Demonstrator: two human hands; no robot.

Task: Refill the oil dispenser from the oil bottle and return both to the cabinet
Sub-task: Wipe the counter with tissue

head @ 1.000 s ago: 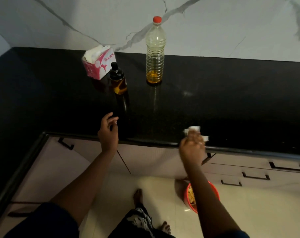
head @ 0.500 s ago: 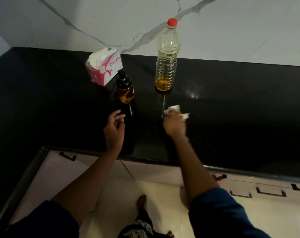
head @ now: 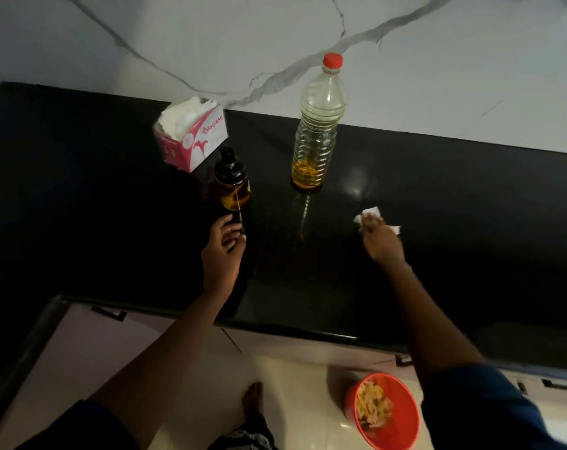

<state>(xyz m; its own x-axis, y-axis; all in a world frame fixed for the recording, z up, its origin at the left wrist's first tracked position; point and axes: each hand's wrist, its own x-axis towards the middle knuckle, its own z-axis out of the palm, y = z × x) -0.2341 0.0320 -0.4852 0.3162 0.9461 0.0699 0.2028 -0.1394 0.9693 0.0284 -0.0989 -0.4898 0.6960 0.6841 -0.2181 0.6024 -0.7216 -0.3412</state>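
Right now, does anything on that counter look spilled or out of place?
No spill shows. The oil bottle and dispenser stand upright, capped. The tissue box sits askew to the wall, and the right hand holds a tissue against the counter, perhaps wiping.

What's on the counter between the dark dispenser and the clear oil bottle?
Nothing; the head view shows only bare counter between dispenser and bottle.

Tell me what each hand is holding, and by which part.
The right hand grips a crumpled tissue by its middle, against the countertop. The left hand reaches the oil dispenser low on its body; a grip cannot be told.
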